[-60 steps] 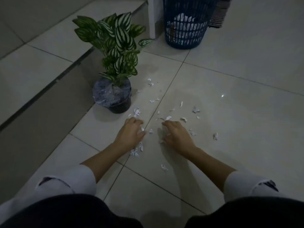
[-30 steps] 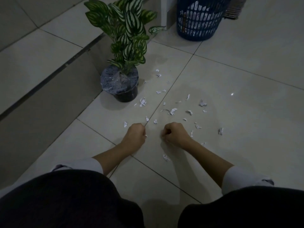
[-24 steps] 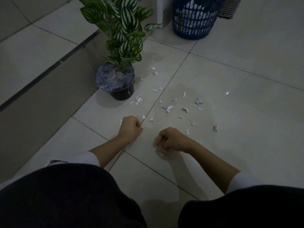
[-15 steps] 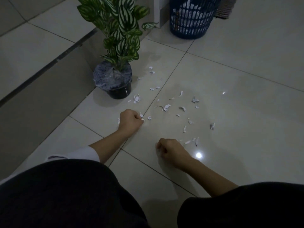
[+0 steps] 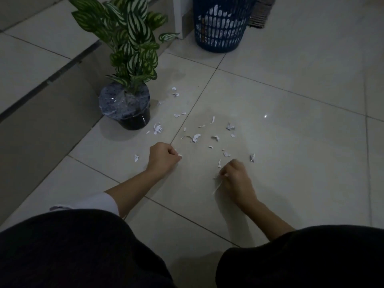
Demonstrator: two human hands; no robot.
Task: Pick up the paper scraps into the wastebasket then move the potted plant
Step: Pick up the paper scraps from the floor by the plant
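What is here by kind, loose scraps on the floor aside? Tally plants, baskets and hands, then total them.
Potted plant: 1
Wastebasket: 1
Hands: 2, left hand and right hand, each closed on paper scraps
Total: 4

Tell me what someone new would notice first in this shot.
Probably the striped-leaf plant in its dark pot, standing at upper left on the pale tile floor. Next, the white paper scraps scattered to the right of the pot, with both hands, left and right, fisted on gathered scraps just below them. A blue wastebasket with white paper inside stands at the top.
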